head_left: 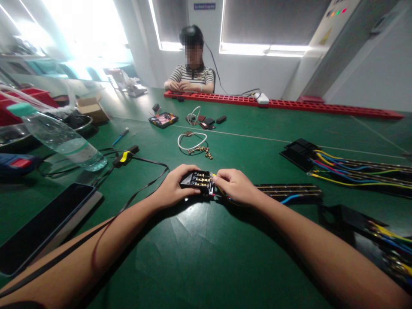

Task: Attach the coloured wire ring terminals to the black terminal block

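A small black housing with brass-coloured contacts [200, 179] is held just above the green table [193, 266], in the middle of the view. My left hand [175, 186] is wrapped round its left side, thumb along the near edge. At its right end, my right hand [234, 184] pinches the wires that run into the housing. From there a black strip with metal rails [289, 192] extends to the right, partly hidden behind my right hand. Beyond the housing lie a white cable loop [193, 135] and several small brass pieces [206, 150].
A phone [48, 227] and a tilted water bottle [64, 141] are at the left, with black cables near them. Wired black assemblies [299, 152] lie at the right. A person [193, 77] sits opposite, behind a long red rail [289, 104].
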Tool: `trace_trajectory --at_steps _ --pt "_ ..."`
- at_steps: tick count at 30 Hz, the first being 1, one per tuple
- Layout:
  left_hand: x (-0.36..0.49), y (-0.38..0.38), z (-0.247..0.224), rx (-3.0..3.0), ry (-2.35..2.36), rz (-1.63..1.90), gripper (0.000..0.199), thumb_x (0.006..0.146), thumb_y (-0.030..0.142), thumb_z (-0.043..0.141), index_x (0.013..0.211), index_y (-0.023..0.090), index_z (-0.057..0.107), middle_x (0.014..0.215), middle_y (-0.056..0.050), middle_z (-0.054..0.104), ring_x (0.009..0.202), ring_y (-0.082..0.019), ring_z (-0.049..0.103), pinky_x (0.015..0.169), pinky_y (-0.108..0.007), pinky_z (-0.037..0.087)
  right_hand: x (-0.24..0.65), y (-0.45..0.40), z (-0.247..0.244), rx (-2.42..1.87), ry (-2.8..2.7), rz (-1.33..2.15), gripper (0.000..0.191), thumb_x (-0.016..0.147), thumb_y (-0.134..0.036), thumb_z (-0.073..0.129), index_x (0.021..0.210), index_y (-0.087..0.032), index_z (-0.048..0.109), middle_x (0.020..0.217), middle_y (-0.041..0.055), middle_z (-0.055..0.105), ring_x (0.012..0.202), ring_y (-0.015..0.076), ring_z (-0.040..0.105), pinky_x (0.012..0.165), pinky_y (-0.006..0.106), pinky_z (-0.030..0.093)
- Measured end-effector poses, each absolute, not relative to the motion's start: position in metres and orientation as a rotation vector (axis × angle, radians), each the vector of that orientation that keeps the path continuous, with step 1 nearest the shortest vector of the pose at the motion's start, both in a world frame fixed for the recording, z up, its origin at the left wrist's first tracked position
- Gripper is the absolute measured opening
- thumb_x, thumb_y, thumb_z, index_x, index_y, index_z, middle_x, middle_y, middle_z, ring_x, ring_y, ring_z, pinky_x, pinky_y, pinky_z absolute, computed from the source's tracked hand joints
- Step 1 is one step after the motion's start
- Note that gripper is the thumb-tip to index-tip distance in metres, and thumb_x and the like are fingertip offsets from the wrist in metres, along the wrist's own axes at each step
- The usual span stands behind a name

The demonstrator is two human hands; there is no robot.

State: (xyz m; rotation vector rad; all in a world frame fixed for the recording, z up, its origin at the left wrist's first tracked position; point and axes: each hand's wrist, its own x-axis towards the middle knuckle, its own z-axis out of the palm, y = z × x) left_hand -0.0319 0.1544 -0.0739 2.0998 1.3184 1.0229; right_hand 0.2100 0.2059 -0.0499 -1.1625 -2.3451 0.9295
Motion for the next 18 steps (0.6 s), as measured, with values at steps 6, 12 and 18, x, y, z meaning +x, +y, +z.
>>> trace_trajectory --at_steps 6,12,18 --pt "-0.0317 0.1542 -0.0747 2.075 1.28 1.04 0.054 0.08 0.042 0.077 0.125 0.019 0.059 0.121 -0.007 0.065 0.111 -0.024 0.062 0.102 -0.038 0.048 0.2101 0.2057 -0.0503 -1.175 -2.313 0.944 0.036 0.095 -0.043 0.05 0.069 -0.018 0.054 0.064 -0.0016 0.055 0.06 0.0107 0.046 0.058 0.025 0.025" --pt "-0.0304 0.153 -0.0721 2.107 1.293 1.024 0.054 0.081 0.044 0.077 0.125 0.02 0.059 0.12 -0.007 0.065 0.111 -0.024 0.062 0.1 -0.038 0.049 0.2098 0.203 -0.0479 -1.186 -2.313 0.9 0.035 0.094 -0.042 0.05 0.068 -0.018 0.053 0.064 -0.0017 0.054 0.06 0.0108 0.046 0.058 0.025 0.024" --pt "-0.029 0.1517 -0.07 2.143 1.285 1.019 0.053 0.082 0.047 0.076 0.126 0.022 0.058 0.119 -0.007 0.065 0.11 -0.024 0.062 0.099 -0.038 0.048 0.2093 0.2006 -0.0476 -1.147 -2.326 0.846 0.036 0.095 -0.04 0.05 0.066 -0.018 0.05 0.063 -0.002 0.053 0.06 0.0108 0.045 0.059 0.026 0.023"
